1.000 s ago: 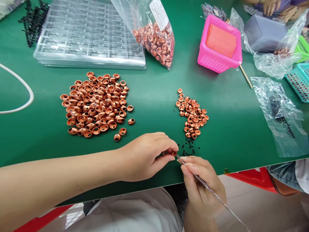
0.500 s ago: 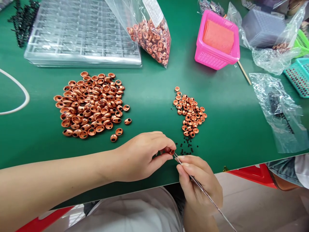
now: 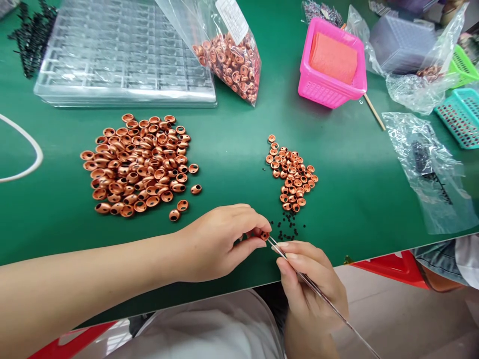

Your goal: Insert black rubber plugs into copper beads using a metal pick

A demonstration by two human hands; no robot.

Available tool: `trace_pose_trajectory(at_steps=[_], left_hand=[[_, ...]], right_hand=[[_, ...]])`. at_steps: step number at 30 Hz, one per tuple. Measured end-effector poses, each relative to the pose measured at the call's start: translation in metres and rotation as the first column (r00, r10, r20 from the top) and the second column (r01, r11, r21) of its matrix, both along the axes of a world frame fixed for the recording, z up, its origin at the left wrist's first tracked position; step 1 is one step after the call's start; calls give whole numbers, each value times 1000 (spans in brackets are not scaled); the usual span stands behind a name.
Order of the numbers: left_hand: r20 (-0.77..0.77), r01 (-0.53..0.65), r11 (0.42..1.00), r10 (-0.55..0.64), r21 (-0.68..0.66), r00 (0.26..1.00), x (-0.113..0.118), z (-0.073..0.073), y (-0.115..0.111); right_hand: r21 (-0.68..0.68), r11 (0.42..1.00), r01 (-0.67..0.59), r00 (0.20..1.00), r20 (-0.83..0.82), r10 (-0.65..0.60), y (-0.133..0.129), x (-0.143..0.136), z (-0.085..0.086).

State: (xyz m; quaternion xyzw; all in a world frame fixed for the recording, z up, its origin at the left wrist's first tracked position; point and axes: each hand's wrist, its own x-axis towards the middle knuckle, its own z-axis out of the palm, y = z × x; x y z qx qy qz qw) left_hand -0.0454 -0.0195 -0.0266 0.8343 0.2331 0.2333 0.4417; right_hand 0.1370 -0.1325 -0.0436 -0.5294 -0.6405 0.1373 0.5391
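Observation:
Between the thumb and fingers of my left hand (image 3: pixel 220 244) is a small copper-coloured cup-shaped piece with a hole (image 3: pixel 265 235). My right hand (image 3: pixel 312 284) grips a pair of thin metal tweezers (image 3: pixel 318 295), their tips meeting the piece's right side. Whether the tips hold anything is too small to tell. Just beyond my fingers lie tiny black bits (image 3: pixel 288 227). Behind those is a small pile of copper pieces (image 3: pixel 294 172), and a larger pile (image 3: pixel 138 167) spreads out to the left.
At the back left are stacked clear plastic trays (image 3: pixel 123 60) and a bag of copper pieces (image 3: pixel 239 65). A pink basket (image 3: pixel 331 92) holds an orange cloth-like block. Further right lie a clear bag with black parts (image 3: pixel 430 169) and a teal basket (image 3: pixel 462 117).
The tweezers have shifted slightly, their rear end moving right. The copper piece shows a little more between my left fingers. The whole view has moved slightly.

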Motion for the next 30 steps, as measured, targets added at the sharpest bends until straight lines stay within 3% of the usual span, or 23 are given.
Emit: trace_pose_trajectory(at_steps=[5,9,13,16,18,22,30], left_hand=[[20,38,999,-38,3,999,0,-2,3],[32,59,998,-58,-35,998,0,-1,5],[17,84,990,-83,-110,996,0,7,8],[34,105,986,-101,-132,994,0,12,9],[54,121,983,-115,-137,992,-1,13,9],[80,160,980,-151,-122,985,-1,13,7],[105,191,981,-186,-44,977,0,9,4]], right_hand=[[-28,1000,-10,1000,7,10,-1,5,-2],[39,999,-20,995,-93,24,4,10,6],[120,990,72,991,-120,-58,7,15,15],[139,988,60,998,-9,-59,6,21,17],[81,996,-32,993,116,23,5,25,17],[-41,969,-245,891,385,241,7,32,16],[-70,917,-393,738,571,360,9,42,6]])
